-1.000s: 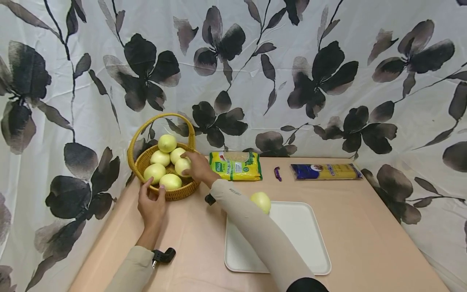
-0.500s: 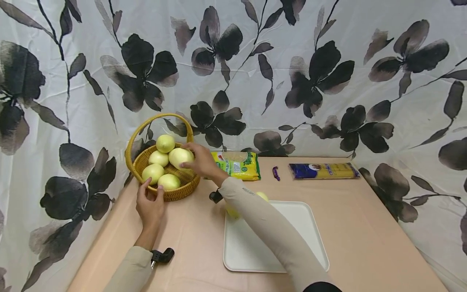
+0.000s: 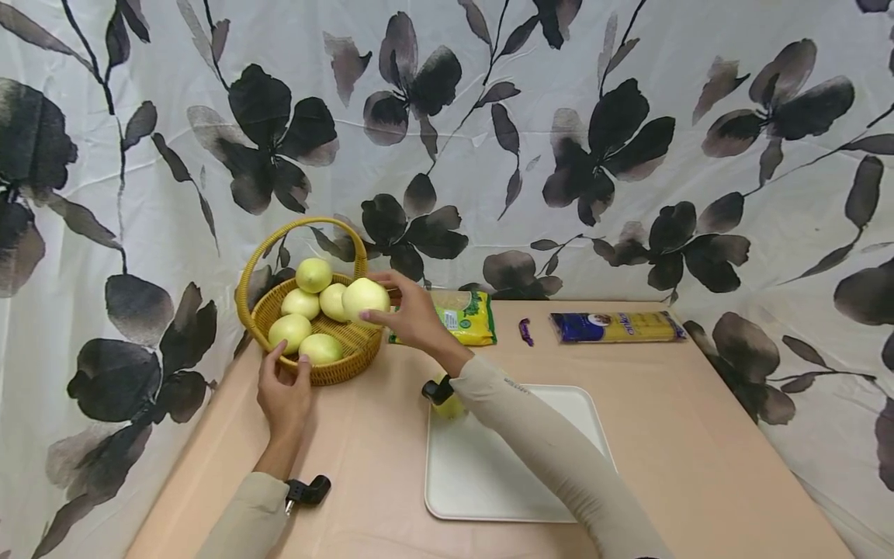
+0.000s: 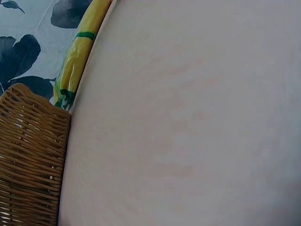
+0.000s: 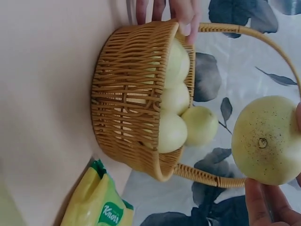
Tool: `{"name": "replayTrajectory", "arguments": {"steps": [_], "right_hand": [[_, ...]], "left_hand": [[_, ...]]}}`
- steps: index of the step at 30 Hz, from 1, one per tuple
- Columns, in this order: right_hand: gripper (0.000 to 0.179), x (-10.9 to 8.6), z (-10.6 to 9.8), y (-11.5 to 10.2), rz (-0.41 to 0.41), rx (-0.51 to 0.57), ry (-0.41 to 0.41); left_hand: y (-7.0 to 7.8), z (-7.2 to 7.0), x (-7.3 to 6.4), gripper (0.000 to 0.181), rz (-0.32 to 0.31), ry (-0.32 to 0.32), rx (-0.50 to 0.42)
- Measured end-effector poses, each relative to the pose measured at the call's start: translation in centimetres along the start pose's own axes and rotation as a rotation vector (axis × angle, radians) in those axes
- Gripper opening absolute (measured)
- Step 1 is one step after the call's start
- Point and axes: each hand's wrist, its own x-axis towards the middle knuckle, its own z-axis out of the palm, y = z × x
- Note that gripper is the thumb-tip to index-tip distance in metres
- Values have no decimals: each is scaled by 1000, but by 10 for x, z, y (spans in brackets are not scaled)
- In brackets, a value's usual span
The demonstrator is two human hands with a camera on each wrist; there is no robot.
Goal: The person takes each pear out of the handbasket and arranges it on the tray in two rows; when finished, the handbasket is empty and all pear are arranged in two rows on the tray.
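Observation:
My right hand (image 3: 415, 314) holds a round pale yellow-green melon (image 3: 365, 300) between thumb and fingers, at the right rim of a wicker basket (image 3: 342, 371). The right wrist view shows this melon's speckled end with a small round scar. Several similar melons (image 3: 292, 332) lie inside the basket, under its arched handle (image 3: 244, 283). With thumb and fingers my left hand (image 3: 285, 400) grips the basket's front rim; one finger reaches inside it. The left wrist view shows only the woven side of the basket (image 4: 30, 160) and the tabletop.
A white tray (image 3: 489, 481) lies front centre, with a melon (image 3: 449, 409) at its left back corner, partly hidden by the wrist camera. Along the back are a yellow-green Knorr bag (image 3: 475, 322), a small purple wrapped sweet (image 3: 526, 332) and a spaghetti packet (image 3: 618, 327). A floral curtain (image 3: 447, 140) hangs behind.
My right hand has drawn the melon up from among the others and rightward to the basket's rim. My left hand keeps its place on the rim.

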Motion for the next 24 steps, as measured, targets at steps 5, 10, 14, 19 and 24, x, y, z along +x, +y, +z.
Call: {"name": "replayTrajectory", "arguments": {"steps": [5,10,14,19,24], "right_hand": [[59,-18,-19,1,13,8,25],[59,-38,-38,4,43,2,47],[60,-52,-53,8,68,-16,82],[61,-68,-71,13,80,4,119],[61,-87,-86,17,118,17,148]], "left_hand": [[0,-2,0,52,-9,-6,5],[1,-2,-1,52,-15,-5,5],[2,-2,-1,52,-8,-5,6],[4,-1,0,51,-2,-6,-8],[3,-1,0,52,-5,-9,-16]]}}
